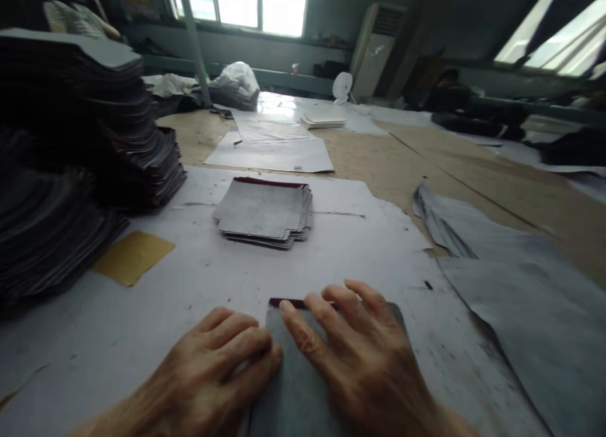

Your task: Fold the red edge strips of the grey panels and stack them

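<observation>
A grey sheet piece (296, 374) with a dark red strip along its far edge lies in front of me on white paper. My right hand (364, 348) rests on top of it, fingers spread, the tips reaching the red strip. At the piece's left edge is my left hand (222, 361), fingers bent together and the thumb tip on the edge. Farther off sits a small stack of similar grey pieces (262, 206) with notched corners, the top one also showing a red edge. The near part of the sheet piece is hidden by my hands.
Tall piles of dark sheets (137, 127) stand at the left, beside a yellow square (135, 257). Large grey sheets (530, 298) lie to the right. Across the table are white papers (274, 149), a plastic bag (237, 83) and a small fan (341, 86). People are in the background.
</observation>
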Tool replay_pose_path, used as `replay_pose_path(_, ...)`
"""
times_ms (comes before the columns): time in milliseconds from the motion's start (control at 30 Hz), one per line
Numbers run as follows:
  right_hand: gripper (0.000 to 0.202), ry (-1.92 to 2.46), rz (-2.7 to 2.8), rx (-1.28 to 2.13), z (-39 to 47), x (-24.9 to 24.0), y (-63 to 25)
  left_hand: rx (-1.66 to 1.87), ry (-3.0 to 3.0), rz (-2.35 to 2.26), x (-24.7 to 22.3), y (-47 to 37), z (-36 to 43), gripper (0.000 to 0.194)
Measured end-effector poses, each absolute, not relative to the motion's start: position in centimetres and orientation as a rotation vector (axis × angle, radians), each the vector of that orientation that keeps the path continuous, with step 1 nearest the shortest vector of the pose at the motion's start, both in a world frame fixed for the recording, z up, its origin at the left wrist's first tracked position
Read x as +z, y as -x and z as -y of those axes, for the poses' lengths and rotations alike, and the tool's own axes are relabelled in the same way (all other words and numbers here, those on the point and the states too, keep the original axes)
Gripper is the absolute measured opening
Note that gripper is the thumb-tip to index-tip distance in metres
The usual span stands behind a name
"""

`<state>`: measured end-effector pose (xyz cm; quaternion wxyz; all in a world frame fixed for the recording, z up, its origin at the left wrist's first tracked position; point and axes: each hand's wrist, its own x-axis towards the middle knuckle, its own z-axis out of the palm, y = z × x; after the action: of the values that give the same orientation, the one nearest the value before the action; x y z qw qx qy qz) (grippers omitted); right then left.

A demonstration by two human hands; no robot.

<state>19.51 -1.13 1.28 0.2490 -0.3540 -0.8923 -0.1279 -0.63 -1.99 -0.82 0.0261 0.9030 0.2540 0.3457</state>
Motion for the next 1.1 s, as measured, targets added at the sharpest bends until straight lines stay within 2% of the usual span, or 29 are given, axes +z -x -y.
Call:
replay_pose_path(67,0.032,0.973,2.318,-0.413,2.1,1.3,-21.3,1.038,-2.777,-0.808,-0.9,1.0,2.1,0.028)
replay_pose_path(267,0.030,1.413,2.140,-0.483,4.7,1.0,-26.2,0.904,-2.680,-1.039,-0.2,1.9,1.1,0.031)
replay_pose_path(400,0.031,1.445,2.093,-0.436,5.3,0.1,-26.7,0.931,-2.639,-1.078,1.8,-2.3,-0.6,0.030)
replay_pose_path(600,0.034,1.455,2.093,-0.393,5.5,-0.6,-26.6,0.685,-2.472,-1.035,1.5,-10.0,-2.4,0.022)
replay_pose_path(833,0.037,1.503,2.073,-0.282,5.4,-0.9,-26.7,0.805,-2.432,-1.076,0.3,-11.0,-2.4,0.031)
replay_pose_path(1100,0.038,1.521,2.093,-0.223,5.3,-1.2,-26.7,0.930,-2.756,-0.793,-0.6,-11.1,-2.0,0.032)
